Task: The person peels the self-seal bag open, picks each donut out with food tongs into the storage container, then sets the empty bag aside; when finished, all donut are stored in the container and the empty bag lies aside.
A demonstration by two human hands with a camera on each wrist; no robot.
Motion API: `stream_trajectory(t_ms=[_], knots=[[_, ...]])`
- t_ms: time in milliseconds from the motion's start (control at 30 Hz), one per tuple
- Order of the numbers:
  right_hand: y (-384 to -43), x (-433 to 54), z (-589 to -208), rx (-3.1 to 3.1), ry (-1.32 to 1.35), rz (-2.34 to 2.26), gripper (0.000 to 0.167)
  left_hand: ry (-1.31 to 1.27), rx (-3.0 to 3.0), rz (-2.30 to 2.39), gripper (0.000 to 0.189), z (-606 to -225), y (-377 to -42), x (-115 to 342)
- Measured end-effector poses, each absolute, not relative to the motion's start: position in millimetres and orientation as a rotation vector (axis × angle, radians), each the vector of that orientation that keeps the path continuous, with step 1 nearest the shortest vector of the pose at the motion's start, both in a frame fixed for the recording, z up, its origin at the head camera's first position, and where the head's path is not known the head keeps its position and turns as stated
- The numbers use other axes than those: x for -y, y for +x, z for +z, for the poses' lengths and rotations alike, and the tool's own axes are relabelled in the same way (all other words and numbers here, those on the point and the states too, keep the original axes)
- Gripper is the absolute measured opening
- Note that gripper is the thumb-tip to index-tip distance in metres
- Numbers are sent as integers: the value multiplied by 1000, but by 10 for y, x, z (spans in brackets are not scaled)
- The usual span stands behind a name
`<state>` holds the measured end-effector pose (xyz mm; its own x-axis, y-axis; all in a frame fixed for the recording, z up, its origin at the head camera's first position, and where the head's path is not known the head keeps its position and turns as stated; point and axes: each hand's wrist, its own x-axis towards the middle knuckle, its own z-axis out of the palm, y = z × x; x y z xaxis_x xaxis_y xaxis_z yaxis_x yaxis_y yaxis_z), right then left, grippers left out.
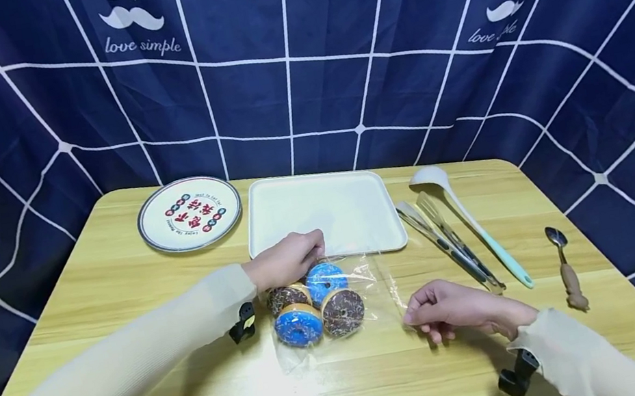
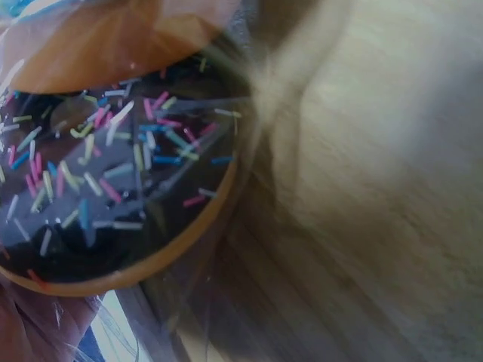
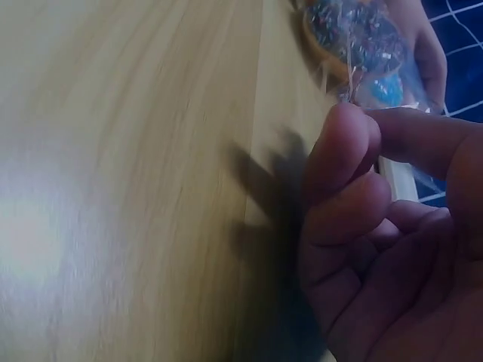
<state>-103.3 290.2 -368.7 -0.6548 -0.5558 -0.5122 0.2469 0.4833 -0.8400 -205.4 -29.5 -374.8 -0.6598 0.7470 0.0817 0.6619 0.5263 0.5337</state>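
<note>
A clear plastic bag (image 1: 378, 285) holding several doughnuts is stretched between my two hands. My left hand (image 1: 288, 259) grips its upper left edge, fingers curled, just in front of the white tray. The bag's right edge is pinched between thumb and forefinger of my right hand (image 1: 456, 309). Inside lie doughnuts with blue icing (image 1: 289, 330) and with dark chocolate icing (image 1: 334, 300), bunched at the bag's left end. Up close in the left wrist view, a chocolate doughnut (image 2: 113, 166) shows coloured sprinkles through the film. In the right wrist view the pinching fingertips (image 3: 339, 143) meet the film.
Behind the bag lies a white rectangular tray (image 1: 326, 210), with a round printed plate (image 1: 169, 204) to its left. On the right are metal tongs (image 1: 445, 240), a ladle (image 1: 474, 225) with a mint handle, and a small spoon (image 1: 568, 276). A blue checked curtain (image 1: 326, 93) encloses the table.
</note>
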Motion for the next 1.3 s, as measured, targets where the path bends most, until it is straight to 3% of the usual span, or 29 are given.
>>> stream_trajectory(t_ms=[367, 700, 1067, 1300], knots=[[-1203, -2978, -3579, -2094, -188, -1268, 29, 1203, -2642, 880, 17, -3703, -2076, 303], [-1493, -2728, -3564, -2133, -192, -1384, 49, 1252, -2590, 907, 23, -3554, -2026, 547], [-1714, -2524, -3641, -1974, -50, -1558, 23, 1283, -2581, 792, 20, -3605, -1826, 824], [-1699, -2523, -3637, -1945, -137, -1639, 15, 1258, -2610, 768, 19, -3585, -1797, 896]])
